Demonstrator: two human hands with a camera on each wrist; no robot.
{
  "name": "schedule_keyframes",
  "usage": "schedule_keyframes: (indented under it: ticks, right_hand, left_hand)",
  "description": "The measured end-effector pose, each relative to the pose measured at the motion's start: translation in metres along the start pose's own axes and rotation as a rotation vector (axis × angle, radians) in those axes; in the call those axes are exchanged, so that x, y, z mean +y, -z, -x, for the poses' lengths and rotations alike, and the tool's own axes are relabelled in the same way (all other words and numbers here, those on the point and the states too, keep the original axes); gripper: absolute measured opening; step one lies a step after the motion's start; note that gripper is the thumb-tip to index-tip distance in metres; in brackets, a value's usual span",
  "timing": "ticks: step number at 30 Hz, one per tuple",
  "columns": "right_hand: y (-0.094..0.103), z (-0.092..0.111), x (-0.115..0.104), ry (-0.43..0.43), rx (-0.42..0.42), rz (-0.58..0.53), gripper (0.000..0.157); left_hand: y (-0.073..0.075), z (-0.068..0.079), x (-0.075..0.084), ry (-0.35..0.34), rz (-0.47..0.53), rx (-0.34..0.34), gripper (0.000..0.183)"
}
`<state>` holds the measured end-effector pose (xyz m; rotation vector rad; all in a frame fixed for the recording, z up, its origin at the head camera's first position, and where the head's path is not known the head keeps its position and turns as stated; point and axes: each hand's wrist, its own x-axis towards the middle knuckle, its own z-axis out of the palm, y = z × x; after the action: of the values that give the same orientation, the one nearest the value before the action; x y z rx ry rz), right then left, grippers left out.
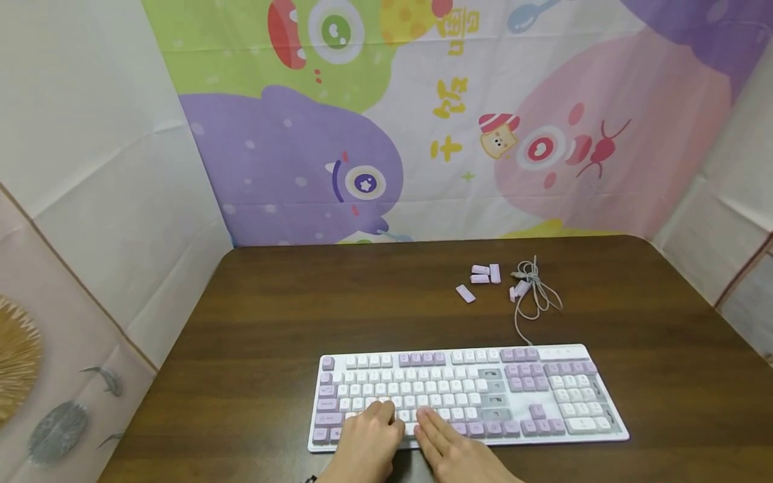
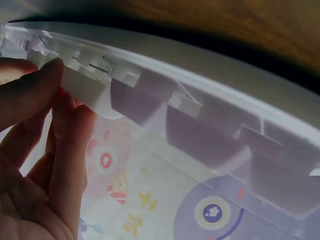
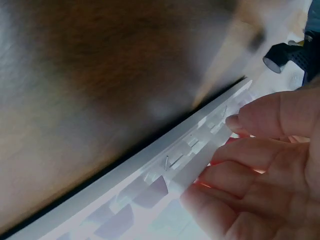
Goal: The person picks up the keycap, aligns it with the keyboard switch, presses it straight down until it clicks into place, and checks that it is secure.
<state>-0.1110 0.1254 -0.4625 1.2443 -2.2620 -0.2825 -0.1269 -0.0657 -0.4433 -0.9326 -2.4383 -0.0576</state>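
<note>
A white and lilac keyboard (image 1: 522, 439) lies on the table before me. On its bottom row, the long white space bar (image 1: 409, 430) is between my hands, with thin metal wires under it in both wrist views. My left hand (image 1: 367, 443) pinches the space bar (image 2: 87, 90) between thumb and fingers, the fingers bent. My right hand (image 1: 449, 449) holds the bar's other part, thumb at its front edge and longer, straighter fingers over the top. Each hand hides part of the bar in the head view.
Several loose lilac keycaps (image 1: 495, 274) lie on the table (image 1: 338, 302) behind the keyboard. A bundled grey cable (image 1: 540, 295) runs from its back edge, with keycaps under it. Grey keyless gaps (image 1: 496, 400) show right of the letter keys. A printed cloth (image 1: 423, 201) hangs behind.
</note>
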Motion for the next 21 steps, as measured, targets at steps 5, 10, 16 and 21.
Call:
schedule_keyframes:
  ticks: [5,10,16,21]
  right_hand:
    - [-0.002,0.0,-0.004,-0.024,-0.007,-0.001,0.059]
    - [-0.005,-0.002,-0.011,-0.028,0.019,0.005,0.056]
    - [0.005,-0.005,0.0,-0.079,-0.039,-0.16,0.044]
    - [0.012,-0.006,0.005,-0.151,-0.069,-0.307,0.049]
  left_hand:
    - [-0.002,0.001,0.001,-0.017,-0.026,0.021,0.022]
    - [0.0,0.005,0.002,-0.048,-0.067,0.041,0.019]
    - [0.004,-0.003,-0.011,-0.008,0.088,-0.067,0.019]
    - [0.005,-0.009,-0.02,0.022,0.195,-0.153,0.017]
